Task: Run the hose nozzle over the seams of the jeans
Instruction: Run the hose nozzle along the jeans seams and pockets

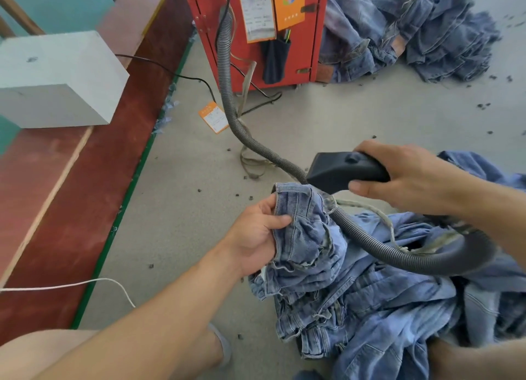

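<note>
Gripping nozzle (345,171), bunched jeans (307,231), two hands

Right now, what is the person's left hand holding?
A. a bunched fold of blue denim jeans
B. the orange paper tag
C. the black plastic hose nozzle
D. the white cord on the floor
A: the left hand grips a bunched fold of the blue denim jeans, while the right hand holds the black plastic nozzle.

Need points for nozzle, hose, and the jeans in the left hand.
nozzle (338,171): head view, on its flat black top, ahead of the right hand's grip.
hose (227,74): head view, on the ribbed run in front of the red cabinet.
jeans (306,231): head view, on the bunched denim beside the left thumb.
</note>
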Demonstrator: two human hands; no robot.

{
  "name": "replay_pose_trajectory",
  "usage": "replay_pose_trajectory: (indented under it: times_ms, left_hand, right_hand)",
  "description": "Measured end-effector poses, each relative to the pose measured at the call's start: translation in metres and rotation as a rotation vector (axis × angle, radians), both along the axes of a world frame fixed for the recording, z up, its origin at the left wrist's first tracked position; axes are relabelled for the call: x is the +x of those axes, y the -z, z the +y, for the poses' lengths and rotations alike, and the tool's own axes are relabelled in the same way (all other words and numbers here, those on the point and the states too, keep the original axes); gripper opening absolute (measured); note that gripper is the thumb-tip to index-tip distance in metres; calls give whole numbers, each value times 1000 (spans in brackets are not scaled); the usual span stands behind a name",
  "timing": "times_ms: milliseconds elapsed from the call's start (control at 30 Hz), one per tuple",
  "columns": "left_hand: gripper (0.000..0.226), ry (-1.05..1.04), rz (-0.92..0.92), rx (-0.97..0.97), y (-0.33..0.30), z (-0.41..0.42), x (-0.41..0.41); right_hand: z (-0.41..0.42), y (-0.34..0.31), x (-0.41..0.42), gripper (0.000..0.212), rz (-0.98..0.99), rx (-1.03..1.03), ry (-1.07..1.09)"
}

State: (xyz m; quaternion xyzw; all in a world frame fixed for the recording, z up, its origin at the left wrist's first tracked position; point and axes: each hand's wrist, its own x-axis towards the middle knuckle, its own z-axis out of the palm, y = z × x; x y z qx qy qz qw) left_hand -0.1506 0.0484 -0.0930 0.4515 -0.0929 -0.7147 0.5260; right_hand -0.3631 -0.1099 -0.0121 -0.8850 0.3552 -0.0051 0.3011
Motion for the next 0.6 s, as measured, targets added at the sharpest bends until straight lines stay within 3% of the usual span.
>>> replay_pose_trajectory:
  times_ms: [167,400,600]
  left_hand:
    - [47,16,1,5,2,2,-3]
    - [49,112,-123,1,2,3,-11]
    - [48,152,-350,-53,-3,2,-14]
  right_hand:
    - [15,7,-2,21,91,57,-95]
    - [4,-2,3,21,-138,-54,48]
    - [18,1,-3,27,103,-18,-112]
